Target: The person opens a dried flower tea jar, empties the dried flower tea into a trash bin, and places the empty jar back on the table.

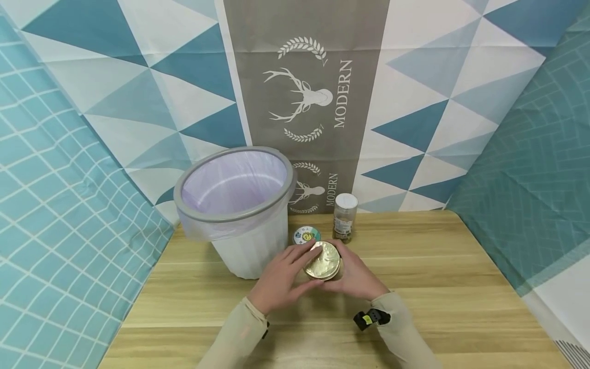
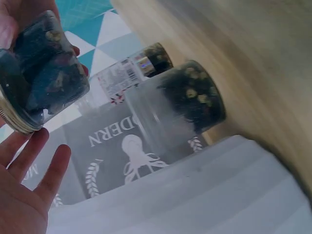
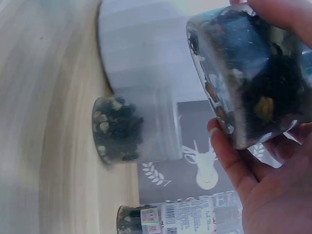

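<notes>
In the head view, your right hand (image 1: 355, 274) curls round the jar (image 1: 322, 277) with the gold lid (image 1: 324, 260), above the wooden table (image 1: 415, 307); your left hand (image 1: 286, 277) lays its fingers over that lid, thumb at the near edge, though you cannot tell whether they grip it; the bin (image 1: 262, 241), with its grey rim and lilac liner, stands to your left; behind your hands are a round-topped jar (image 1: 306, 236) with a printed top and a labelled jar (image 1: 343, 218) with a white cap.

In the left wrist view, your jar tilts, dark pieces inside; your left fingers spread out beside the lid, one fingertip at its edge; both other jars stand on the table, partly filled.

In the right wrist view, your right fingers support the jar's side, clear of the tabletop.
</notes>
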Available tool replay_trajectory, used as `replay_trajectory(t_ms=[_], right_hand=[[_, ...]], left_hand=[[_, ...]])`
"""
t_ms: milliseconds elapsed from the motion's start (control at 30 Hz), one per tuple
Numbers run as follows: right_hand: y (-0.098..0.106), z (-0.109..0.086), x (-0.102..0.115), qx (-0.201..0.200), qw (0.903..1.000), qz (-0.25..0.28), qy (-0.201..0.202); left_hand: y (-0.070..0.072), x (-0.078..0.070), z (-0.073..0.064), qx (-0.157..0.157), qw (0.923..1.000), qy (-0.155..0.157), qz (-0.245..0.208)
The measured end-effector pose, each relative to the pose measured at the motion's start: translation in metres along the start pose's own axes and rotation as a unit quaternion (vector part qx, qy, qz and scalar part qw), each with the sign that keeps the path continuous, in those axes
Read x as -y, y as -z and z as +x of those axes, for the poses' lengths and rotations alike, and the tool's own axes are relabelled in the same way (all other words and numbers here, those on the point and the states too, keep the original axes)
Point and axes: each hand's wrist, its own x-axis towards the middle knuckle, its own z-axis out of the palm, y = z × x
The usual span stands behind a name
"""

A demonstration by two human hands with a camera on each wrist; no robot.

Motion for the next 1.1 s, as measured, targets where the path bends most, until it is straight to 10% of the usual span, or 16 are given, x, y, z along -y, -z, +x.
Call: replay_trajectory(t_ms=[600,1100], right_hand=[[0.012,-0.008,-0.004,0.006,0.9970,0.066,0.038],[0.010,-0.009,-0.003,0.050,0.9884,0.126,0.068]], left_hand=[[0.010,-0.010,0.015,0.001,0.9987,0.021,-0.045],[-0.001,-0.017,0.034,-0.016,0.9967,-0.024,0.076]])
